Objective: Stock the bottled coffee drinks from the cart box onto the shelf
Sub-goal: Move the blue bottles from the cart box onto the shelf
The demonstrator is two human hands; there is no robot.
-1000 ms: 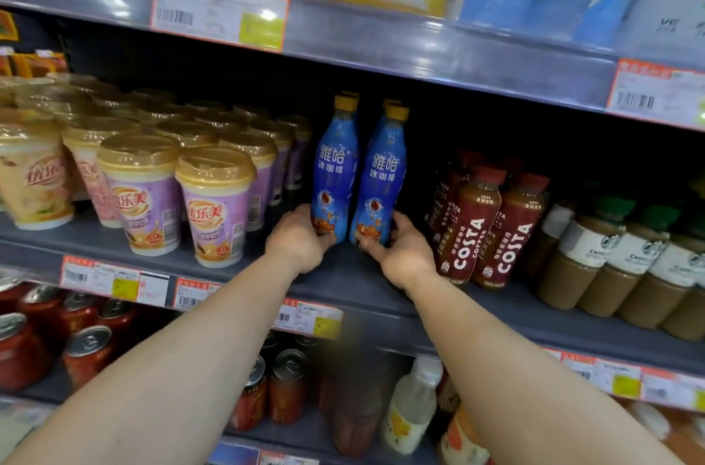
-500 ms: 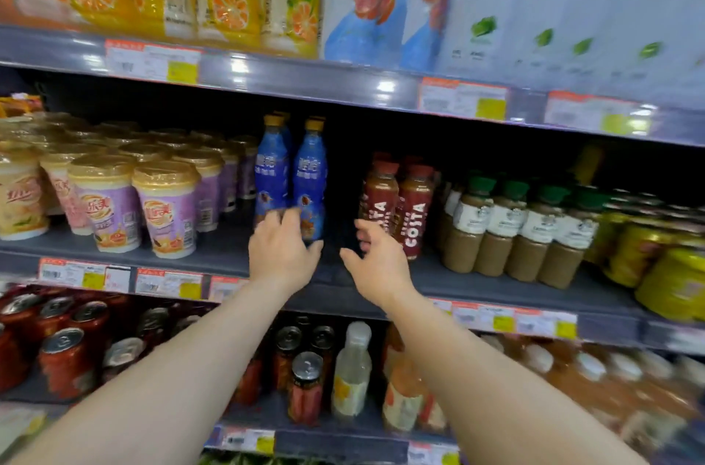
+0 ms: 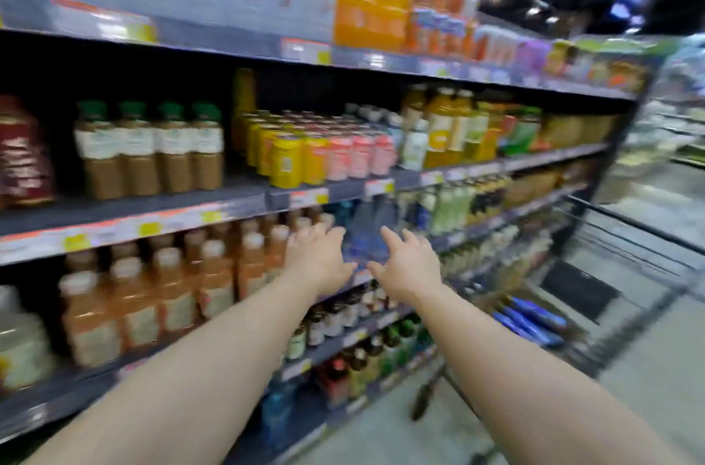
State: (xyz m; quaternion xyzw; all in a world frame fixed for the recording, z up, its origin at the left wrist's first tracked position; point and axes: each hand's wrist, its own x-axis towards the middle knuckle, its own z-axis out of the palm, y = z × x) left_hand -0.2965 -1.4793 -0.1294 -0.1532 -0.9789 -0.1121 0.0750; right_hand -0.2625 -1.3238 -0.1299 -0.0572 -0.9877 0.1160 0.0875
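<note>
Left hand: the left hand (image 3: 320, 260), fingers loosely spread, holds nothing, raised before the grey metal store shelf (image 3: 160, 211).
Right hand: the right hand (image 3: 408, 264), fingers likewise spread and empty, hangs just beside the left.
Coffee drinks: blue plastic coffee bottles (image 3: 530, 319) lie on their sides in the black wire shopping cart (image 3: 625, 255), right of the hands.
Shelf: brown bottles with green caps (image 3: 152, 150) stand above; yellow and pink cans (image 3: 316, 155) beside them.
View: motion blur smears labels, so the cart bottles are possibly boxed.
</note>
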